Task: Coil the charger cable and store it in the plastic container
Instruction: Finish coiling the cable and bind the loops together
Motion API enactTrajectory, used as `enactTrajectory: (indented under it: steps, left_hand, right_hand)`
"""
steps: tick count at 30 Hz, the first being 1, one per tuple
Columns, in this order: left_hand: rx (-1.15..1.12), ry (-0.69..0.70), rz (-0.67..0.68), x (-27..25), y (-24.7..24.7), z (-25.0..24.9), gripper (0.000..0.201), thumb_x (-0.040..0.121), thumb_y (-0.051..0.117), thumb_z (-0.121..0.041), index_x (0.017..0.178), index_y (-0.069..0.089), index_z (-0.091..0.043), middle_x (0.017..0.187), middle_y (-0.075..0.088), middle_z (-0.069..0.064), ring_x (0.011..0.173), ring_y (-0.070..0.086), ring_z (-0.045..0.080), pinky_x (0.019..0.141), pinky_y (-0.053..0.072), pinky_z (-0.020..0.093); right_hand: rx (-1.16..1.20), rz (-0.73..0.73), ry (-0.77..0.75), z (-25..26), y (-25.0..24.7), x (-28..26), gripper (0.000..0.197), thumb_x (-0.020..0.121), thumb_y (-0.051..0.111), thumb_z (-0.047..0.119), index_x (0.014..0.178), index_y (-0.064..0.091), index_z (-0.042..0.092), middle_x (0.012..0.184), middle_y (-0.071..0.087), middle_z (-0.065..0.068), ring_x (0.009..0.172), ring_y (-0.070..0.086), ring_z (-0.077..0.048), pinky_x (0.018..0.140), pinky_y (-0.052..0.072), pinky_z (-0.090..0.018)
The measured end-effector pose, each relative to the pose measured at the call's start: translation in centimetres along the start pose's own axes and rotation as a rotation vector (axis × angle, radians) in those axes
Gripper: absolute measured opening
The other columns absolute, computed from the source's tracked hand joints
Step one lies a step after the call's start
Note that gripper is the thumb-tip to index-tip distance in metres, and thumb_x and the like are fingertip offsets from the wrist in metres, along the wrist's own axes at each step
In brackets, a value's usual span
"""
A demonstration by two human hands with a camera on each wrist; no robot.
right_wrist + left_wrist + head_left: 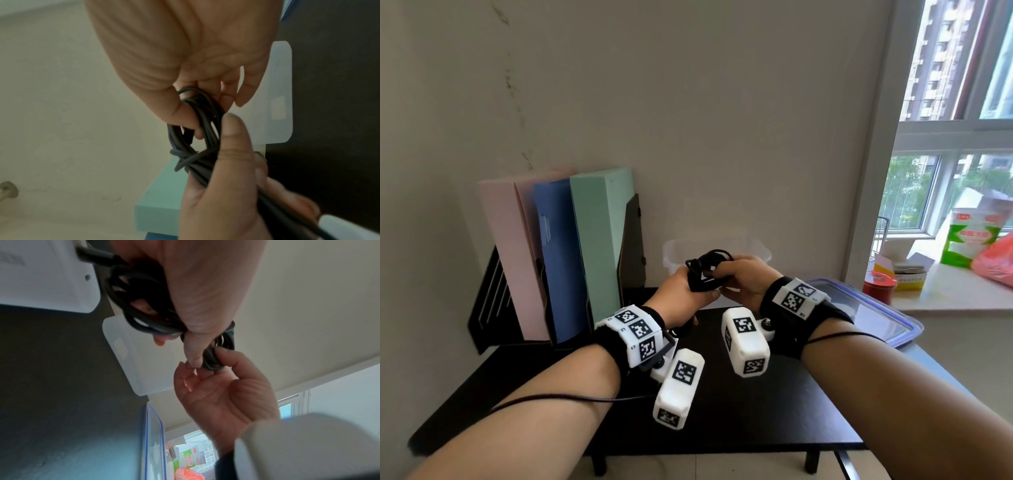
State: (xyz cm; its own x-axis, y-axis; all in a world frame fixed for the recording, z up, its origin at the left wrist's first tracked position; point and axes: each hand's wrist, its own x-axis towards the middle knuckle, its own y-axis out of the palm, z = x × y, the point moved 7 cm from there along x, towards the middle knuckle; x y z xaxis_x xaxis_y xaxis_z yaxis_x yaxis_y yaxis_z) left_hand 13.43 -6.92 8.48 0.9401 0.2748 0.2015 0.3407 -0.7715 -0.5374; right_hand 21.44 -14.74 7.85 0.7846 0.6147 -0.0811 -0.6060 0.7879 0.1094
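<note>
Head view first, biggest stuff down: the low black rectangular table (774, 411) is used as the work surface, pushed against the plain wall, with a black rack of pink, blue and green file boxes (558, 253) parked at the back left, out of the way. At the right edge a clear flat lid with a blue seal (873, 315) is laid flat, off its box, presumably so the opening is kept free. The translucent rectangular plastic container (671, 257) is set at the back of the table, open side up, directly behind the hands, so only a short reach forward looks needed for the drop. Nothing can be seen inside it from here. The thin black charger cable (707, 270) is held up in the air in front of the container, already gathered into a small bundle of loops, with one strand crossed around the middle in the right wrist view, probably to stop it springing open. The left hand (681, 291) is wrapped round the bundle's lower part, thumb pressed along it. The right hand (746, 277) is curled on the upper loops, pinching them between thumb and fingers. Coiling looks nearly done; storing is not yet started.
</note>
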Motion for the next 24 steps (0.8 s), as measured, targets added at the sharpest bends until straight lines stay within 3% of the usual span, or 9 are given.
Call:
enactTrajectory:
  steps: [3,6,9,13,15,18,20,22,24]
  left_hand:
    - [-0.115,-0.048,-0.01,-0.1,-0.3,0.8,0.044,0.086,0.064,-0.022,0.12,0.037,-0.022,0.091,0.056,0.0,0.055,0.056,0.014,0.042,0.046,0.018]
    - [-0.125,0.009,-0.035,-0.1,-0.6,1.0,0.061,0.083,0.068,-0.016,0.129,0.03,-0.028,0.105,0.053,-0.003,0.081,0.058,0.009,0.062,0.048,0.013]
    - [-0.125,0.018,-0.044,0.1,-0.6,1.4,0.05,0.08,0.07,-0.01,0.117,0.04,-0.024,0.095,0.054,-0.009,0.087,0.055,0.006,0.071,0.045,0.013]
    - [-0.165,-0.013,-0.039,0.8,-0.3,1.9,0.037,0.079,0.07,-0.006,0.103,0.044,-0.015,0.084,0.054,-0.005,0.077,0.055,0.008,0.067,0.047,0.017]
    - [-0.206,-0.016,-0.041,0.8,-0.2,1.8,0.034,0.08,0.068,-0.002,0.101,0.044,-0.015,0.083,0.053,-0.005,0.073,0.053,0.007,0.063,0.047,0.015]
    - [-0.229,-0.044,-0.07,0.7,-0.7,2.0,0.031,0.083,0.066,-0.004,0.097,0.045,-0.021,0.083,0.053,-0.005,0.073,0.053,0.007,0.063,0.046,0.017]
    - [-0.185,-0.079,-0.099,0.8,-1.2,2.4,0.037,0.081,0.069,-0.011,0.11,0.045,-0.015,0.09,0.057,-0.001,0.082,0.058,0.013,0.074,0.05,0.025]
    - [-0.129,-0.102,-0.111,0.9,-1.4,2.5,0.051,0.074,0.072,-0.021,0.117,0.047,-0.009,0.1,0.063,0.005,0.094,0.063,0.021,0.079,0.051,0.03]
    - [-0.069,-0.112,-0.135,1.0,-1.5,2.5,0.052,0.073,0.073,-0.021,0.116,0.048,-0.007,0.101,0.063,0.004,0.095,0.063,0.02,0.073,0.049,0.024]
  right_hand:
    - [-0.033,0.009,0.005,0.0,-0.4,-0.1,0.012,0.08,0.061,0.0,0.082,0.061,0.012,0.075,0.066,-0.003,0.072,0.06,-0.013,0.07,0.045,-0.026]
    - [-0.106,0.028,0.025,-0.1,-0.8,-0.1,0.013,0.079,0.064,0.001,0.088,0.062,0.01,0.079,0.064,-0.005,0.079,0.059,-0.016,0.071,0.047,-0.029]
    - [-0.091,0.098,0.052,-0.3,-0.7,-0.3,0.016,0.081,0.058,-0.005,0.09,0.06,0.008,0.081,0.063,-0.006,0.078,0.059,-0.016,0.069,0.047,-0.026]
    - [0.074,0.127,0.033,-0.1,0.0,-0.9,0.026,0.083,0.044,-0.016,0.087,0.057,0.007,0.079,0.061,-0.006,0.075,0.059,-0.016,0.069,0.046,-0.026]
    - [0.108,0.081,-0.018,0.1,0.1,-0.8,0.027,0.083,0.049,-0.015,0.085,0.054,0.011,0.08,0.06,-0.005,0.075,0.058,-0.016,0.07,0.046,-0.027]
    - [-0.17,-0.134,-0.281,1.6,-1.5,-0.8,0.031,0.074,0.075,0.004,0.089,0.052,0.019,0.093,0.057,0.0,0.08,0.056,-0.013,0.074,0.048,-0.027]
    - [-0.423,-0.233,-0.472,2.9,-1.6,-1.9,0.026,0.072,0.078,0.016,0.087,0.057,0.02,0.085,0.054,0.007,0.07,0.048,-0.007,0.067,0.043,-0.02]
    - [-0.631,-0.173,-0.548,3.3,-0.2,-2.5,0.009,0.077,0.074,0.023,0.08,0.066,0.022,0.071,0.054,0.013,0.062,0.046,-0.002,0.064,0.039,-0.017]
    - [-0.847,-0.113,-0.544,3.1,1.0,-2.6,0.011,0.08,0.07,0.028,0.088,0.074,0.021,0.069,0.052,0.016,0.064,0.049,0.0,0.066,0.038,-0.017]
